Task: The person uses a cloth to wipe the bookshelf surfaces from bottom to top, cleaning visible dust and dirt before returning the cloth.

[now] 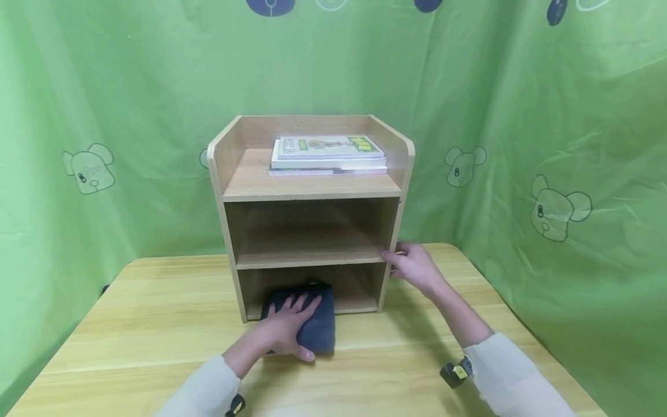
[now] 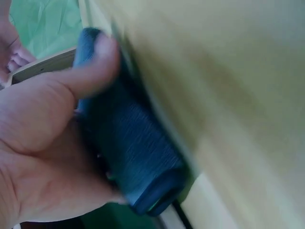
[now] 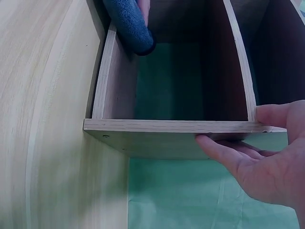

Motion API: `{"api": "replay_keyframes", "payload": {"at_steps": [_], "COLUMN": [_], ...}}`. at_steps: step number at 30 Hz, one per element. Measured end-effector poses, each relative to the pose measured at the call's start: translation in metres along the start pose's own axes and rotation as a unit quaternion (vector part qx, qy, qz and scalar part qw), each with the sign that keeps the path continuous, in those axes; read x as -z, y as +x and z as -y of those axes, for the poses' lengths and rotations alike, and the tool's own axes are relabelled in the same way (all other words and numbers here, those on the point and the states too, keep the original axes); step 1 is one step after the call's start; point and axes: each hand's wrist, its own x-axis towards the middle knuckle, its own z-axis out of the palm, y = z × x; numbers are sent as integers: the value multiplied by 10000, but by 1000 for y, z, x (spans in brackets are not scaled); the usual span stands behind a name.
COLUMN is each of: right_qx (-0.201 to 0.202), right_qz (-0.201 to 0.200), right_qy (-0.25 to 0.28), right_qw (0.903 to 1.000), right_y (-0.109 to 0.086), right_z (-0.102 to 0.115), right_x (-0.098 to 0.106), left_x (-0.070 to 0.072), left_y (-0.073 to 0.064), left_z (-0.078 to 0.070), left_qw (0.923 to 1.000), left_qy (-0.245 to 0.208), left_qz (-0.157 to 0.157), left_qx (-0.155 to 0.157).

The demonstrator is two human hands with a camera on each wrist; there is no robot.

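Note:
A folded dark blue cloth (image 1: 319, 324) lies across the front of the bottom compartment of a small wooden shelf unit (image 1: 312, 263), partly inside and partly over the table. My left hand (image 1: 286, 330) rests on it, fingers spread and straight over the top. In the left wrist view the thumb lies along the near side of the cloth (image 2: 138, 138); the other fingers are mostly hidden. With my right hand (image 1: 414, 267) I hold the unit's right side panel (image 3: 181, 126), thumb at the front edge by the middle board, fingers against the outside.
Several stacked books (image 1: 328, 155) lie on the unit's top board. The wooden table (image 1: 172, 324) extends around the unit. A green curtain (image 1: 156, 87) printed with cartoon heads hangs behind and at both sides.

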Motion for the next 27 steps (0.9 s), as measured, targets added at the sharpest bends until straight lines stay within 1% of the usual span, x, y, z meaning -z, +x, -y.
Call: {"api": "replay_keyframes", "payload": {"at_steps": [2, 4, 5, 7, 10, 13, 14, 15, 17, 19, 21, 22, 23, 24, 25, 26, 27], "right_qx": [-4, -5, -1, 10, 28, 39, 43, 47, 53, 51, 44, 42, 38, 37, 34, 32, 28], "right_qz": [11, 16, 9, -17, -52, -58, -54, -53, -55, -61, -70, -68, -72, -75, -77, -75, -74], "right_qy": [14, -8, -11, -21, -48, -11, 8, 26, 54, 54, 46, 49, 51, 54, 62, 59, 61], "right_qw": [10000, 10000, 10000, 10000, 10000, 10000, 10000, 10000, 10000, 10000, 10000, 10000, 10000, 10000, 9999, 9999, 9999], "right_y": [-1, -1, -1, -1, 0, 0, 1, 1, 1, 1, 1, 1, 1, 1, 1, 1, 1], "right_z": [0, -1, 0, 0, 0, 0, 0, 0, -1, -1, -1, -2, -2, -2, -2, -2, -2], "right_x": [0, -1, -1, 0, 0, 0, 0, 0, 0, -1, -1, -1, -1, -1, -1, -1, -1], "left_x": [8, 18, 24, 38, 61, 83, 89, 95, 104, 112, 117, 119, 121, 122, 123, 123, 124], "left_y": [-2, -4, -6, -10, -17, -26, -30, -33, -38, -43, -46, -47, -48, -49, -50, -50, -51], "left_z": [1, 2, 3, 4, 8, 13, 15, 17, 20, 23, 26, 28, 29, 30, 32, 33, 35], "left_qw": [9999, 9990, 9980, 9934, 9794, 9568, 9471, 9358, 9072, 8755, 8468, 8351, 8265, 8207, 8190, 8213, 8270], "left_qy": [-161, -399, -495, -599, -687, -677, -703, -729, -816, -924, -1021, -1098, -1197, -1297, -1406, -1525, -1666], "left_qz": [18, -189, -392, -977, -1891, -2800, -3098, -3415, -4097, -4722, -5212, -5387, -5501, -5565, -5558, -5484, -5345], "left_qx": [-42, -25, -20, -30, -168, -386, -450, -495, -500, -452, -291, -183, -61, 84, 240, 388, 514]}}
